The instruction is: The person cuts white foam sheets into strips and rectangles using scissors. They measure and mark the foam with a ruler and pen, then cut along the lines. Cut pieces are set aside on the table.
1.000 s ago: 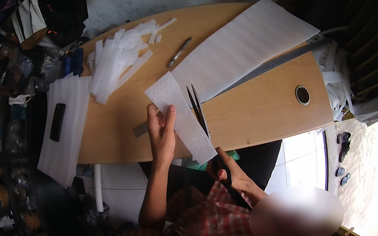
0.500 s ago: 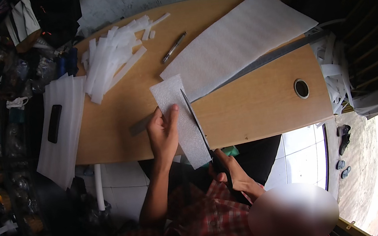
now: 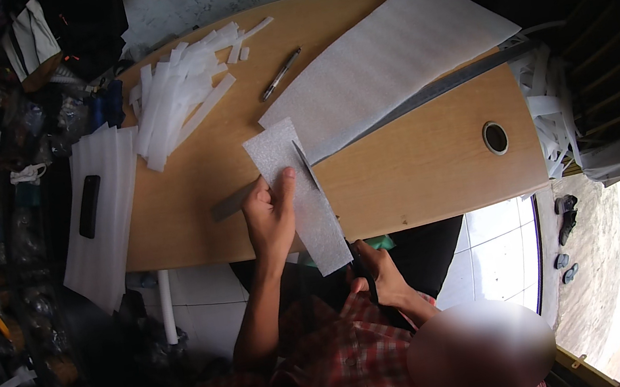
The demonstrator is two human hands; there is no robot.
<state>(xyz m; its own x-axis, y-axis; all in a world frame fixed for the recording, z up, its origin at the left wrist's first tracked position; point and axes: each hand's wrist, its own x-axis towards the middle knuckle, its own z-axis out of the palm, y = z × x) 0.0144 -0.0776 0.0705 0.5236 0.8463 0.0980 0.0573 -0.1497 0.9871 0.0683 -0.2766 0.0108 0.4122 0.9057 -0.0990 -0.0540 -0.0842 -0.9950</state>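
My left hand (image 3: 272,209) pinches a narrow rectangle of white foam sheet (image 3: 317,228), thumb on top, over the table's near edge. My right hand (image 3: 379,271) is closed round the dark handles of a pair of scissors (image 3: 305,160). One blade lies over the upper face of the foam along its right side, its tip near the upper end; the other blade is hidden. Beyond my hands, a large white foam sheet (image 3: 394,57) lies on the table, with a long grey metal ruler (image 3: 431,94) along its near edge.
On the wooden table (image 3: 420,177), cut foam strips (image 3: 180,101) are heaped at the far left, near a pen (image 3: 280,74). A black phone (image 3: 90,206) rests on stacked foam sheets (image 3: 111,231) overhanging the left edge. White scraps (image 3: 546,110) hang past the right edge, near a cable hole (image 3: 495,137).
The view has shifted slightly. The scissor blade now lies closer against the foam's right side, and my right hand has moved a little upward and right. My left hand keeps its hold.
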